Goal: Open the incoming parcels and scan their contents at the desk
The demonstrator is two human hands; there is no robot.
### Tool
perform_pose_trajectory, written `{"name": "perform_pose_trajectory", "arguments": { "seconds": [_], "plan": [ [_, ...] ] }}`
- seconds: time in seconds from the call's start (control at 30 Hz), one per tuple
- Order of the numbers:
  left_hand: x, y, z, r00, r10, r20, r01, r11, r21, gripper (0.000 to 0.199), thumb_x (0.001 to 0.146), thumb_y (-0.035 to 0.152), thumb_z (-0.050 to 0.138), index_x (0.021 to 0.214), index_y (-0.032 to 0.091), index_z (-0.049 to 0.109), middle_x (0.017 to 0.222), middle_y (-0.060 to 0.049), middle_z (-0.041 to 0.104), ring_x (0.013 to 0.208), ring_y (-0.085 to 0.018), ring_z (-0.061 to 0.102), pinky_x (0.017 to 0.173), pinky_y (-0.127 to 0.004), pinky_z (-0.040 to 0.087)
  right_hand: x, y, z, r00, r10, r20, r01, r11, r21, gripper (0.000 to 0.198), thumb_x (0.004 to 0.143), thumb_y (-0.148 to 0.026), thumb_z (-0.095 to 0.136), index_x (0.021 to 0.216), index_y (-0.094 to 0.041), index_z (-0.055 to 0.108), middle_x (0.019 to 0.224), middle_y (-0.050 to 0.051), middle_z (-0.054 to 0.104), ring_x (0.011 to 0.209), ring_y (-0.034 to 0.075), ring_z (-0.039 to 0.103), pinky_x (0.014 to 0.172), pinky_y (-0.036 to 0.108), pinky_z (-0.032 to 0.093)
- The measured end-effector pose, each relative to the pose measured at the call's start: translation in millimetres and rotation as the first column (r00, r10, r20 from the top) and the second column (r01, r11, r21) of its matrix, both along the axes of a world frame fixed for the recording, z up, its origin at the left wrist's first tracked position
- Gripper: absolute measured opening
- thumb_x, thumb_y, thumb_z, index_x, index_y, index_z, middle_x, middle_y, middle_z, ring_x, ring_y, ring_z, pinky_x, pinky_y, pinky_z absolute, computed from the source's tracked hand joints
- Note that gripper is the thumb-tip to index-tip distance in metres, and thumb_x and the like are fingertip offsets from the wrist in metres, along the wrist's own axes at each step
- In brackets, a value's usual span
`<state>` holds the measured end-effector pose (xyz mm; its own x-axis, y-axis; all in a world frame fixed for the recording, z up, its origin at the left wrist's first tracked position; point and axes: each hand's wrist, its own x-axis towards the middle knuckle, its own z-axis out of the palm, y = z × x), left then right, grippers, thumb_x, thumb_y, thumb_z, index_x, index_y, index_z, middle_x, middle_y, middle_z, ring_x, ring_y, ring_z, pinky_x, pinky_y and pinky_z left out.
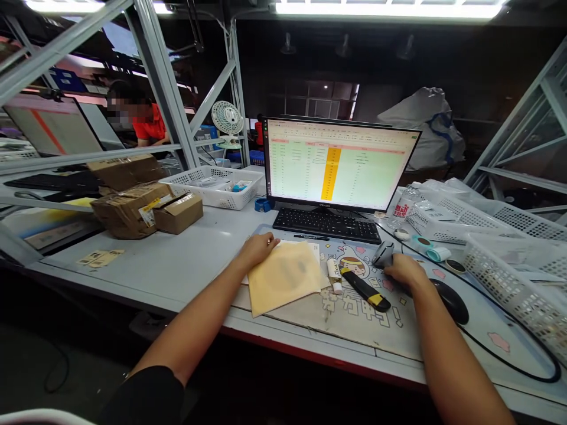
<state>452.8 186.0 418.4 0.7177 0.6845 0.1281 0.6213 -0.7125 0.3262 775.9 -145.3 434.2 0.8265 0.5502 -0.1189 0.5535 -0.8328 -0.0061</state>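
Observation:
My left hand is closed at the upper left corner of a flat yellow envelope, with dark shapes showing faintly through it. White paper shows from beneath its right side. In my right hand, fingers wrap around the handle of a grey barcode scanner, its head pointing toward the keyboard. Between the hands lie a small labelled bottle with a white cap and a black and yellow utility knife. A black mouse rests just right of my right wrist.
A monitor showing a spreadsheet stands behind a black keyboard. Cardboard boxes and a white basket are at left. More baskets and a black cable line the right. A person in red is beyond the frame.

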Motion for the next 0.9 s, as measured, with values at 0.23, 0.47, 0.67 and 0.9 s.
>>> {"name": "perform_pose_trajectory", "arguments": {
  "seconds": [0.23,0.47,0.67,0.9],
  "plan": [
    [-7,15,0.3,0.998,-0.063,0.004,0.063,0.996,-0.066,0.05,0.098,0.061,0.044,0.094,0.023,0.076,0.103,-0.012,0.077,0.101,-0.031,0.07,0.079,-0.036,0.047,2,-1,-1,1.0,-0.001,0.0,0.001,1.0,-0.001,0.037,0.09,-0.032,0.067,0.121,-0.011,0.072,0.126,0.023,0.071,0.115,0.037,0.07,0.088,0.042,0.056],
    [-17,13,9.9,0.99,-0.13,-0.053,0.119,0.978,-0.169,0.064,0.089,0.08,0.046,0.075,0.023,0.072,0.084,-0.008,0.076,0.082,-0.027,0.068,0.069,-0.035,0.043,5,-1,-3,1.0,-0.009,0.018,0.009,1.0,-0.015,0.037,0.089,-0.035,0.069,0.12,-0.013,0.073,0.124,0.022,0.072,0.114,0.037,0.071,0.087,0.04,0.056],
    [-20,3,20.5,0.974,-0.201,-0.107,0.185,0.973,-0.14,0.033,0.086,0.053,0.057,0.079,0.022,0.066,0.087,-0.007,0.072,0.083,-0.026,0.065,0.07,-0.033,0.042,7,-3,-1,1.0,-0.018,0.022,0.019,1.0,-0.02,0.045,0.088,-0.037,0.069,0.125,-0.011,0.071,0.128,0.025,0.07,0.116,0.039,0.069,0.088,0.043,0.056],
    [-56,-26,95.4,0.935,0.15,0.32,-0.246,0.927,0.285,0.041,0.104,0.056,0.044,0.114,0.024,0.068,0.097,-0.007,0.072,0.103,-0.03,0.069,0.088,-0.036,0.049,12,-4,-4,0.999,-0.004,0.045,0.006,0.999,-0.043,0.046,0.088,-0.04,0.069,0.124,-0.011,0.07,0.127,0.024,0.071,0.113,0.038,0.071,0.085,0.042,0.055]
  ]
}}
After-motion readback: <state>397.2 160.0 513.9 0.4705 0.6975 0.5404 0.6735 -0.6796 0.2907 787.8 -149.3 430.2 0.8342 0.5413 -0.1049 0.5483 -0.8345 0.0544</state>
